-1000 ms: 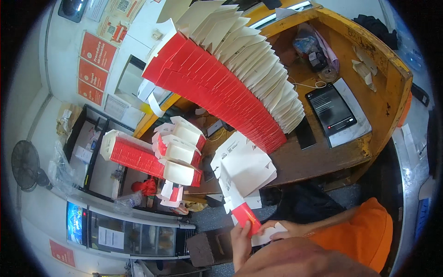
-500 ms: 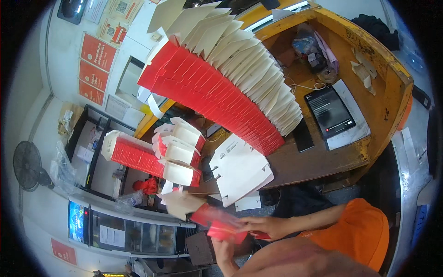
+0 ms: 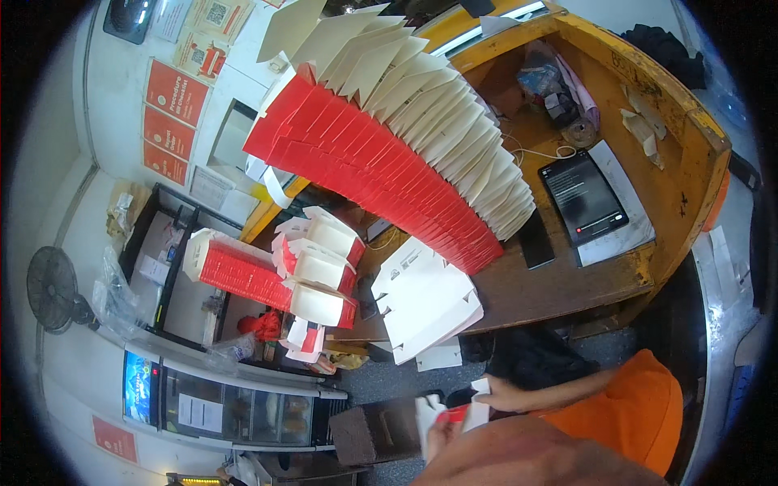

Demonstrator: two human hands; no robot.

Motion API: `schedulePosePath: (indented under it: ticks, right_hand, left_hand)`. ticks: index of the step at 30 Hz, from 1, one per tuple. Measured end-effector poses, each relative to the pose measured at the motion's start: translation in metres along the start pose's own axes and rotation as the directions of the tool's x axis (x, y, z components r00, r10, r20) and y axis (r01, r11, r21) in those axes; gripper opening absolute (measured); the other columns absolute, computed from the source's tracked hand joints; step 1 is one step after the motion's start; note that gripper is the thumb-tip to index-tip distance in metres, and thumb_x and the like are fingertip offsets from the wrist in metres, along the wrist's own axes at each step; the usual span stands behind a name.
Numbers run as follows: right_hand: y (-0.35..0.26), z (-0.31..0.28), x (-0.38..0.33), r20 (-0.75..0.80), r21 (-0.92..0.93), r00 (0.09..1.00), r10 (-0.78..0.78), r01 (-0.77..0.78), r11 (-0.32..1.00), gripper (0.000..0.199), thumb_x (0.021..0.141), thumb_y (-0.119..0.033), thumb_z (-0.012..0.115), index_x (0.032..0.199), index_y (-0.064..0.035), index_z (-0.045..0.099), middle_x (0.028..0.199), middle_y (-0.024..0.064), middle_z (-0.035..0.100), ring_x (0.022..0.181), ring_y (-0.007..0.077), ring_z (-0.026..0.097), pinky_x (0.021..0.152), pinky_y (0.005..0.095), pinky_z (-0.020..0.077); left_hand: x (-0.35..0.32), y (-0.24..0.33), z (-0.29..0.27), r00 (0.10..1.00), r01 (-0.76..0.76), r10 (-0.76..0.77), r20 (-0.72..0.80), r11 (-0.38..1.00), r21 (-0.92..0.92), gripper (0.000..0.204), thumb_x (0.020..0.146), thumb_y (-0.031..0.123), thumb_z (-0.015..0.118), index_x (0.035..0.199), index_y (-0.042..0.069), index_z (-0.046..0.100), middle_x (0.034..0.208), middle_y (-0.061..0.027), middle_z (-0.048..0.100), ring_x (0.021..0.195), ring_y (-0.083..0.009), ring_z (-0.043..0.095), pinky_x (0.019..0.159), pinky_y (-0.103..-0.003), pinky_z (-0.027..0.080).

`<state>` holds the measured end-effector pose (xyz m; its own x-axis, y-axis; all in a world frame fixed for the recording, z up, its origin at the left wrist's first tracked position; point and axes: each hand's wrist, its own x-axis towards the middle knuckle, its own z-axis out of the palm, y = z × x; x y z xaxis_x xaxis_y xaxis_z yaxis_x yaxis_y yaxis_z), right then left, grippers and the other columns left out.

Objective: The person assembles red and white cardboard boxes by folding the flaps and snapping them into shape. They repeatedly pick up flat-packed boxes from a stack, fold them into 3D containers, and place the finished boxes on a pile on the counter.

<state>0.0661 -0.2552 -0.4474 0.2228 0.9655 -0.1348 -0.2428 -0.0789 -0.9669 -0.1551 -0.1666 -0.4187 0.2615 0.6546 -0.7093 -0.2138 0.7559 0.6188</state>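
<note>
Low in the view, both my hands are on a small red and white cardboard carton (image 3: 456, 415), its white flaps standing up. My left hand (image 3: 438, 440) grips its near left side. Closed on the white flap at its right is my right hand (image 3: 504, 394); some fingers are hidden by the carton. Beyond them, flat white carton blanks (image 3: 425, 304) lie stacked at the table's edge. A long leaning stack of nested red cartons (image 3: 381, 174) rises behind the blanks. Further left, open folded cartons (image 3: 320, 271) sit beside a shorter nested stack (image 3: 243, 271).
The wooden table (image 3: 559, 296) has raised yellow-brown sides. On it are a tablet (image 3: 585, 197), a dark phone (image 3: 535, 241) and a tape roll (image 3: 579, 133). A dark brown block (image 3: 377, 429) stands left of my hands. A glass-fronted fridge (image 3: 243, 405) is at lower left.
The carton was a blurred, flatter red piece further left; now it is nearer me, to the right, with white flaps raised. Both hands have shifted right with it.
</note>
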Motion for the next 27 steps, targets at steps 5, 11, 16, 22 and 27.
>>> schedulePosePath:
  ticks: [5,11,16,22,27]
  right_hand:
    - [-0.023,-0.04,-0.011,0.127,-0.4,0.984,-0.126,0.167,0.901,0.028,0.091,-0.032,0.074,0.102,-0.0059,0.073,0.09,0.0166,0.075,0.081,0.0297,0.074,0.071,0.0425,0.056]
    - [-0.043,-0.039,-0.005,0.26,-0.687,0.965,-0.023,0.202,0.698,0.033,0.091,-0.04,0.071,0.08,-0.0094,0.074,0.078,0.0146,0.073,0.072,0.0337,0.072,0.065,0.0452,0.0539]
    - [0.017,-0.018,0.019,0.272,-0.494,0.926,-0.261,0.367,0.788,0.033,0.092,-0.037,0.07,0.088,-0.0041,0.069,0.085,0.0207,0.071,0.076,0.0383,0.069,0.065,0.0477,0.0516]
    - [0.055,-0.047,0.048,0.056,0.048,0.947,0.317,-0.319,0.946,0.053,0.105,-0.05,0.052,0.116,0.0001,0.067,0.105,0.0124,0.07,0.092,0.0269,0.068,0.074,0.0463,0.0581]
    - [0.087,-0.067,0.074,0.064,0.255,0.876,0.478,-0.478,0.841,0.049,0.107,-0.044,0.047,0.121,-0.001,0.067,0.11,0.0156,0.071,0.097,0.0344,0.072,0.072,0.0497,0.061]
  left_hand:
    - [0.061,-0.068,-0.009,0.996,0.09,-0.085,-0.038,0.984,0.153,0.026,0.105,0.007,0.051,0.125,-0.002,0.064,0.115,-0.0104,0.071,0.101,-0.0186,0.068,0.087,-0.028,0.056]
    - [0.035,-0.051,0.035,0.987,-0.04,-0.043,0.158,0.874,0.485,0.024,0.103,0.006,0.052,0.119,-0.006,0.066,0.106,-0.0172,0.073,0.094,-0.0249,0.072,0.078,-0.034,0.061]
    - [0.018,-0.034,0.047,0.978,-0.047,-0.045,0.206,0.904,0.424,0.037,0.102,0.005,0.053,0.138,-0.004,0.055,0.125,-0.025,0.066,0.11,-0.0341,0.069,0.095,-0.041,0.058]
    - [-0.029,0.011,0.046,0.792,0.042,-0.373,0.484,0.823,0.566,0.053,0.104,0.013,0.059,0.153,0.003,0.041,0.144,-0.0201,0.056,0.124,-0.0299,0.062,0.108,-0.04,0.049]
    - [-0.045,0.052,0.033,0.699,-0.092,-0.569,0.433,0.529,0.844,0.046,0.105,0.015,0.061,0.147,0.004,0.049,0.133,-0.0146,0.064,0.114,-0.0236,0.066,0.1,-0.037,0.052]
